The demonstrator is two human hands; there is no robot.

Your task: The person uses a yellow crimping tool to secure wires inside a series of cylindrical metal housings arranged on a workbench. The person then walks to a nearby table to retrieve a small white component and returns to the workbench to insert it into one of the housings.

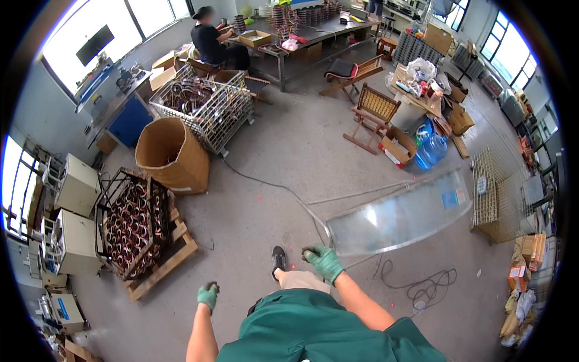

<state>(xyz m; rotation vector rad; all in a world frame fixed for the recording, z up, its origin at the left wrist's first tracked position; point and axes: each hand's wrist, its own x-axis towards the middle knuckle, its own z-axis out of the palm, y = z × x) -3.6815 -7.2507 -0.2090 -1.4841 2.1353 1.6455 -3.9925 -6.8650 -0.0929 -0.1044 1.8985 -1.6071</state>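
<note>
My left hand (208, 295), in a green work glove with darkened fingertips, hangs at my left side above the bare floor. Its fingers are curled and I see nothing in them. My right hand (324, 262), gloved the same way, is raised in front of me with its fingers bent inward, and no object shows in it. Beyond it on the floor lies a long clear curved sheet (398, 214), whose near left corner appears close to this hand in the picture. My dark shoe (278, 258) is on the floor between the hands.
At left, a black crate (161, 208) of wound copper-coloured coils sits on a wooden pallet (166, 265). Behind it stand a tall cardboard drum (193, 172) and a wire cage (232, 117). Cables (416, 286) trail across the floor. A person (210, 39) sits at the far workbench (280, 60).
</note>
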